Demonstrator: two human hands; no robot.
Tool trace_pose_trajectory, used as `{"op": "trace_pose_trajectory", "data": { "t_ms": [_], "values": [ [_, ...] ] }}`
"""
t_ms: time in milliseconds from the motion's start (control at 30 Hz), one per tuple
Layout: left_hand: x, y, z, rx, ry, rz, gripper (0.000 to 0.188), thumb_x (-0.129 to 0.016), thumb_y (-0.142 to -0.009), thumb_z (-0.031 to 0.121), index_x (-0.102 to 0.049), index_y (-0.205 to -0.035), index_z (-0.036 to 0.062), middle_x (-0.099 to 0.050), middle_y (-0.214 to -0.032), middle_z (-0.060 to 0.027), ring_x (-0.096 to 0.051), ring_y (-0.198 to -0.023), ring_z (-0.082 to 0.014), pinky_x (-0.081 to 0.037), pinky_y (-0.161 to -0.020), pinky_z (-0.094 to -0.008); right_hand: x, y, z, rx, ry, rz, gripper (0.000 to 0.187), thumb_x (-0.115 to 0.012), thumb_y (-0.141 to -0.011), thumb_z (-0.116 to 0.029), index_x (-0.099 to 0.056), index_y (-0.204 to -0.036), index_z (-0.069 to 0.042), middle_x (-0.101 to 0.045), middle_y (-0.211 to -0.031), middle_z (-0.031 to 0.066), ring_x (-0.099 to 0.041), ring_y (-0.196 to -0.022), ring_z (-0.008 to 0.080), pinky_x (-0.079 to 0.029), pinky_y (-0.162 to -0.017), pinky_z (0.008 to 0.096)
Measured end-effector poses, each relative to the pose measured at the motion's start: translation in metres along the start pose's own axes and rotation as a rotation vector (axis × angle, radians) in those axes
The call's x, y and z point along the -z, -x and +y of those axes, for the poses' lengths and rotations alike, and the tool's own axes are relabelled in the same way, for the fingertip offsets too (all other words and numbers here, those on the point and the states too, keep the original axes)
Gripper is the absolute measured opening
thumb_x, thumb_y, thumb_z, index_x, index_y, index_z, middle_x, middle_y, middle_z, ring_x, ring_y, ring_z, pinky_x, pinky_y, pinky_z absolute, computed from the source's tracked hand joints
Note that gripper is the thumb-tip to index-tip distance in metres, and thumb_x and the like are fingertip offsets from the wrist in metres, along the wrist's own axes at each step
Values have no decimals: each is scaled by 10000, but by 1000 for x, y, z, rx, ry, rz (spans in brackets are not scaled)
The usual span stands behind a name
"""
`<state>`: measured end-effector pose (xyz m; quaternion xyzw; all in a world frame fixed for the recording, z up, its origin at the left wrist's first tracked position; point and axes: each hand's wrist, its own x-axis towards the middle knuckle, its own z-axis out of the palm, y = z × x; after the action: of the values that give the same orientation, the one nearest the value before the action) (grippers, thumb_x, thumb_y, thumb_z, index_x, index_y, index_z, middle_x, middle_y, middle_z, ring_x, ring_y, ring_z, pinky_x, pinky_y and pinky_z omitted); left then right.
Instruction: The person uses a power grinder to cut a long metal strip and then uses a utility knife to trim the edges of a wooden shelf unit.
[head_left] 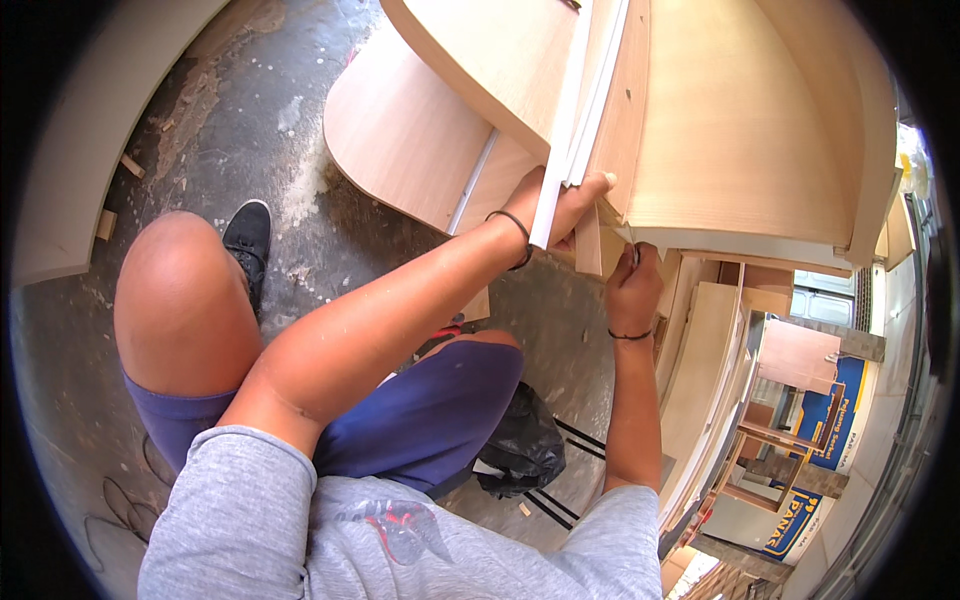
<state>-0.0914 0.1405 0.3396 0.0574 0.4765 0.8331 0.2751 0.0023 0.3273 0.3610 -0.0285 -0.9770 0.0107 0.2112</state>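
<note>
White strip (550, 195) slants over the left hand (577, 205), curled by the wooden board's end (588, 252), probably steadying it; grip's half hidden tho. Right hand (635, 288) sits just beside, fingers bunched closed, can't tell on what.

There are one left hand (586, 204) and one right hand (634, 290), two dark wristbands (630, 337), two long white strips (546, 212), one black shoe (249, 240), one pair of blue shorts (410, 415), one grey T-shirt (470, 540), one black plastic bag (525, 440), two blue-and-yellow banners (845, 410) and at least three small wood offcuts (106, 225).
</note>
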Motion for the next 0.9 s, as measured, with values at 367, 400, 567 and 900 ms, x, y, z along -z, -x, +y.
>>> {"op": "trace_pose_trajectory", "data": {
  "t_ms": [367,400,567,900],
  "values": [
    [2,1,1,7,7,24,452,-590,-844,411,-561,-804,-39,-573,-638,-92,-605,-516,-171,-520,-451,-295,36,3,-36,-125,-193,-336,112,-558,-887,-104,-517,-932,-10,-559,-687,212,-562,-620,400,-423,-551,421],
    [1,0,-1,7,3,18,452,-590,-844,411,-561,-804,-39,-573,-638,-92,-605,-516,-171,-520,-451,-295,36,5,-36,-106,-222,-317,111,-565,-874,-102,-522,-932,-19,-570,-710,197,-567,-633,396,-424,-554,433],
    [1,-4,-2,49,24,-1,432,-602,-840,400,-566,-829,-30,-566,-643,-80,-595,-512,-158,-524,-455,-286,24,3,-6,36,3,-131,124,-594,-830,-103,-536,-927,-53,-595,-774,159,-585,-686,388,-440,-574,464],
    [4,-2,2,60,-28,-19,440,-596,-845,415,-574,-858,-24,-577,-678,-78,-587,-530,-148,-512,-465,-284,9,-12,9,79,159,-143,139,-617,-791,-109,-530,-891,-71,-611,-826,143,-604,-703,373,-471,-588,457]
  ]
}}
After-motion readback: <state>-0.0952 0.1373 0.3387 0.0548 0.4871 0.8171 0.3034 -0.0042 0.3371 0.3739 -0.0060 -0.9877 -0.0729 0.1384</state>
